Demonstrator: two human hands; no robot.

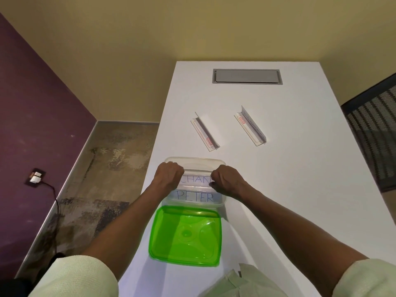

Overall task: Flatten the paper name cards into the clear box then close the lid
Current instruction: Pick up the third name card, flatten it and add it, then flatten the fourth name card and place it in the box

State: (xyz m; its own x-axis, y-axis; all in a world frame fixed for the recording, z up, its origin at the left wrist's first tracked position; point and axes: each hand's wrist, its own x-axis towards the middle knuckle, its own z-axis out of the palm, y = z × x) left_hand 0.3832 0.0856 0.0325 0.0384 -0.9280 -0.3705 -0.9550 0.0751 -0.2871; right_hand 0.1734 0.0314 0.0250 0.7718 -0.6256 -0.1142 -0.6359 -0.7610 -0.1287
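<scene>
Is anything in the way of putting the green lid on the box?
Yes. Both hands, left and right, are over the open clear box, holding a name card inside. The green lid lies on the table just in front.

A bright green lid (186, 235) is lying on the white surface (300, 168); blue lettering is showing on the white name cards (195, 197); the wall (32, 103) is purple.

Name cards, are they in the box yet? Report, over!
Both hands, left and right, pinching a card inside the clear box. PETER card lies flat. Green lid off, nearer. Nothing blocking.
</scene>
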